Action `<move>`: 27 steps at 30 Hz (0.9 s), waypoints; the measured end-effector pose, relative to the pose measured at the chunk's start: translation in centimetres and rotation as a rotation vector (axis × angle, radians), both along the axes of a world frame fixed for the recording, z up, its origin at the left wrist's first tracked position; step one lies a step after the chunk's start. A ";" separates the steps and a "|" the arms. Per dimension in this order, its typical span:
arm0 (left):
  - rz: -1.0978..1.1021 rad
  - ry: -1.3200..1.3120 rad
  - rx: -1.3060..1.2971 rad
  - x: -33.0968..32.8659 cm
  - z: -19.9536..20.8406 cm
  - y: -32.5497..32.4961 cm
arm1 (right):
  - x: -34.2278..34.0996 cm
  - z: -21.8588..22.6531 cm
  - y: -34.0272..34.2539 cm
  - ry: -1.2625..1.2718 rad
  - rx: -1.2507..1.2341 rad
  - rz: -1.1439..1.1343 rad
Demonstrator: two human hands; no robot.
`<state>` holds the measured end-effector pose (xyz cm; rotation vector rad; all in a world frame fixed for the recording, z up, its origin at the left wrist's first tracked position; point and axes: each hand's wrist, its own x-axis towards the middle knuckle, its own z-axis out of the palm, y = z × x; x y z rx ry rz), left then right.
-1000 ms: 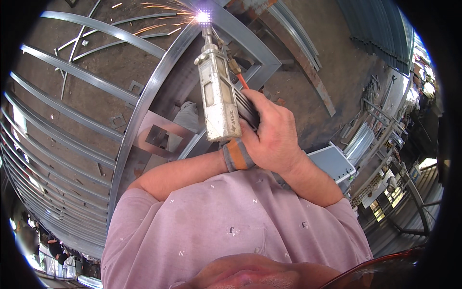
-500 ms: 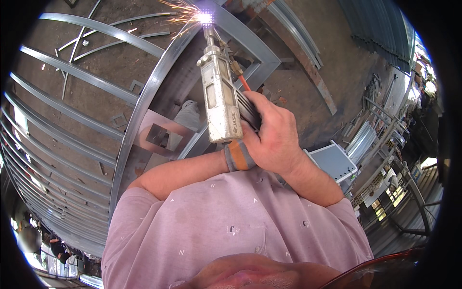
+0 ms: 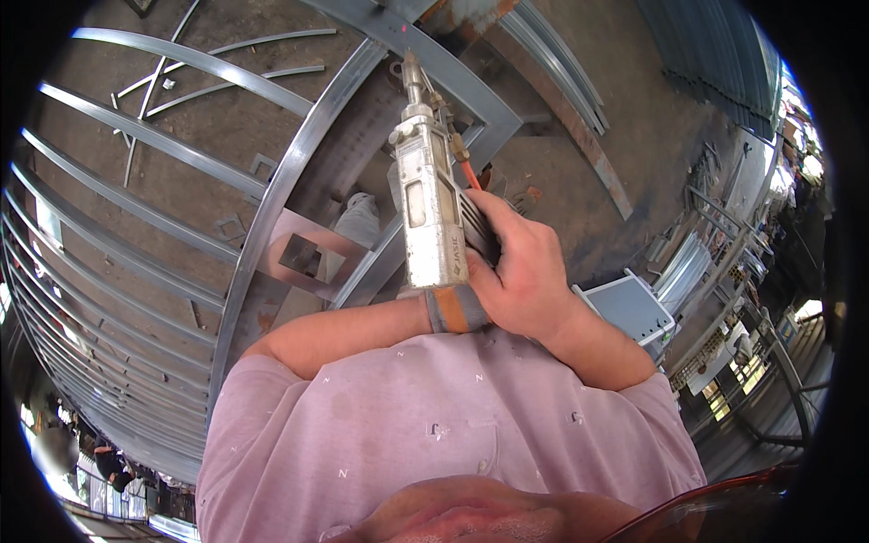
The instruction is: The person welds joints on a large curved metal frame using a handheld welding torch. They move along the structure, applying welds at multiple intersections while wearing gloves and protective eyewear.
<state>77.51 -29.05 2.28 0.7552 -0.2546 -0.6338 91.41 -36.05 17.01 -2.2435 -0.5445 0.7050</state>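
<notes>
My right hand (image 3: 529, 271) is closed around a handheld laser welding gun (image 3: 430, 208) with a silver, worn body and an orange-red hose. The gun's narrow nozzle points away from me at the corner of a grey metal frame (image 3: 493, 113). A small red dot shows on the frame just beyond the tip. My left forearm crosses below the gun. The grey-and-orange cuff (image 3: 453, 309) at its wrist lies beside my right hand. My left hand (image 3: 478, 306) is mostly hidden behind the gun and right hand, so its fingers do not show.
Curved metal bars (image 3: 163, 131) form a large grille at left. A plate with a square hole (image 3: 281, 231) lies by its edge. Loose strips (image 3: 235, 41) lie on the floor. A rusty beam (image 3: 588, 145) is at right, near a grey box (image 3: 625, 308) and stacked corrugated sheets (image 3: 715, 63).
The bright flash and sparks at the nozzle have stopped. The gun and both arms have shifted slightly right and toward me, and the tip sits back from the glowing spot's place.
</notes>
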 end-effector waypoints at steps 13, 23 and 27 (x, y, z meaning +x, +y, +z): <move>0.091 -0.025 0.178 5.4 0.8 2.0 | 5.6 -2.4 1.6 -0.093 0.090 0.056; 0.048 0.114 0.083 5.1 -0.5 0.8 | 7.2 -2.3 1.0 -0.042 0.065 0.082; 0.023 0.352 -0.106 4.6 -0.7 -0.3 | 7.8 -2.3 0.7 0.007 0.069 0.089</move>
